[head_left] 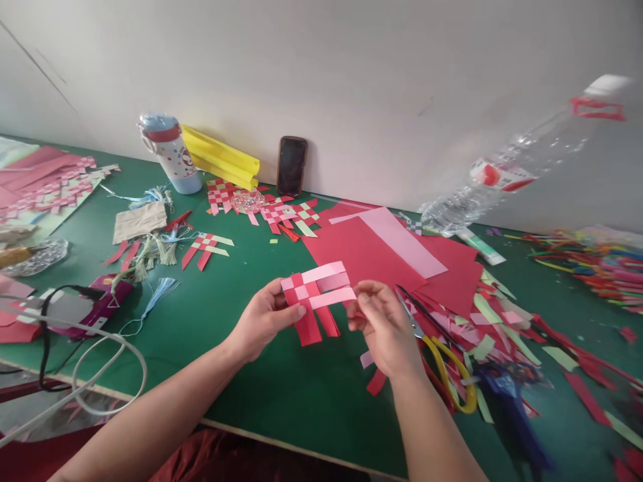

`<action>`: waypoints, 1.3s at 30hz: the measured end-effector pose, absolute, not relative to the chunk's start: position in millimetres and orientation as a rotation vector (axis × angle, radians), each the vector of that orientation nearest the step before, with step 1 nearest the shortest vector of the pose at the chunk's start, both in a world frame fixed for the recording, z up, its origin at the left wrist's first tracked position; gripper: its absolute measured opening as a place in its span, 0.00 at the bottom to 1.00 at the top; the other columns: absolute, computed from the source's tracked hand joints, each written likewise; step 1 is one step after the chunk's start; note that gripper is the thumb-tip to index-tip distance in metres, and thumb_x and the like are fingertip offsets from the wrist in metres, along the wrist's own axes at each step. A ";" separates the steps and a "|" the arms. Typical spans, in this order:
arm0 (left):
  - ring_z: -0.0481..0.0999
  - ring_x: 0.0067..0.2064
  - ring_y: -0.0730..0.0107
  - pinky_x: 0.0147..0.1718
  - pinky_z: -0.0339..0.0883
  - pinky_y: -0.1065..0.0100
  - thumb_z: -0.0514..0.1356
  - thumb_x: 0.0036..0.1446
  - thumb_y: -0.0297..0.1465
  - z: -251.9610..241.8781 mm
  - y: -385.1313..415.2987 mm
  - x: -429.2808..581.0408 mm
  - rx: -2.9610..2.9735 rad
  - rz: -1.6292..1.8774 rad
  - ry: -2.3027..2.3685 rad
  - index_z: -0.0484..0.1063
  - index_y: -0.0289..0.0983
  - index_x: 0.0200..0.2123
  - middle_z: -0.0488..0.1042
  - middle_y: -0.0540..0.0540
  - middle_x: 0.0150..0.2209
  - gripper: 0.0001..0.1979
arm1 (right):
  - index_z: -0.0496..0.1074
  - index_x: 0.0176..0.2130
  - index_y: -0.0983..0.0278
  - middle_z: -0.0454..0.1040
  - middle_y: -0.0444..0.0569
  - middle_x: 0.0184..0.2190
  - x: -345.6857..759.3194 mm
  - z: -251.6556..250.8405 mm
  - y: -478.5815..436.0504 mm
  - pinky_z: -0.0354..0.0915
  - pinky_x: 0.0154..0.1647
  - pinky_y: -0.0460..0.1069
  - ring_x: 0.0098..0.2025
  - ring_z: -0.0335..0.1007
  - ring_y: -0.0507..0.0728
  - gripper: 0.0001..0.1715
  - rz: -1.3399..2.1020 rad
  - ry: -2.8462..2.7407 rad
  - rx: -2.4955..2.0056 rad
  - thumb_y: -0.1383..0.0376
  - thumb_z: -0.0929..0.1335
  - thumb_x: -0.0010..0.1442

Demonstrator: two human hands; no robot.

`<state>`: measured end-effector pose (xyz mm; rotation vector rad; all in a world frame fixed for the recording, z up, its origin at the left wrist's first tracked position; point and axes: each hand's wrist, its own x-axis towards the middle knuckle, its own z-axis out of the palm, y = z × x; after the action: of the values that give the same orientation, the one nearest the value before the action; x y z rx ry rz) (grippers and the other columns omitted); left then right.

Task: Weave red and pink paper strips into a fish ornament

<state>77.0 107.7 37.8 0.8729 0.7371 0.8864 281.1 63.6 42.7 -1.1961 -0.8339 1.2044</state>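
Note:
A small woven piece of red and pink paper strips (316, 298) is held above the green table (236, 375). My left hand (266, 318) pinches its left edge, thumb on top. My right hand (384, 328) is closed in a pinch at the right ends of the pink strips. Loose red strip ends hang down from the weave. A red strip piece (376, 381) lies on the table under my right hand.
Red and pink sheets (396, 251) lie behind the weave. Yellow-handled scissors (442, 355) and paper scraps are at right. Finished woven pieces (261, 207), a phone (291, 165), a flask (171, 150), a yellow box (221, 157), a plastic bottle (507, 174) and white cable (95, 375) surround.

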 end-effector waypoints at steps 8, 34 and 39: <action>0.80 0.41 0.64 0.42 0.73 0.67 0.71 0.48 0.34 41.8 100.1 77.6 0.966 0.868 0.759 0.73 0.35 0.46 0.81 0.43 0.41 0.22 | 0.74 0.46 0.62 0.71 0.42 0.27 266.0 51.7 55.8 0.62 0.27 0.46 0.26 0.64 0.50 0.25 1.420 -1.113 -1.232 0.52 0.74 0.52; 0.74 0.33 0.73 0.34 0.70 0.71 0.68 0.52 0.35 37.8 41.9 57.6 1.016 0.868 0.618 0.70 0.34 0.46 0.76 0.47 0.35 0.20 | 0.69 0.28 0.63 0.64 0.39 0.21 211.4 39.2 -12.7 0.55 0.20 0.44 0.20 0.56 0.47 0.22 1.060 -0.800 -1.282 0.47 0.71 0.55; 0.73 0.34 0.72 0.35 0.70 0.70 0.69 0.51 0.35 32.8 34.1 56.9 1.033 0.869 0.664 0.68 0.35 0.49 0.76 0.47 0.38 0.23 | 0.68 0.28 0.63 0.63 0.38 0.20 201.9 33.5 -18.6 0.55 0.20 0.44 0.20 0.56 0.46 0.20 1.035 -0.761 -1.295 0.50 0.72 0.56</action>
<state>56.9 34.1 32.8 1.0331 0.6641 0.8689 201.9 -18.6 33.5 -1.2953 -0.7613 1.0351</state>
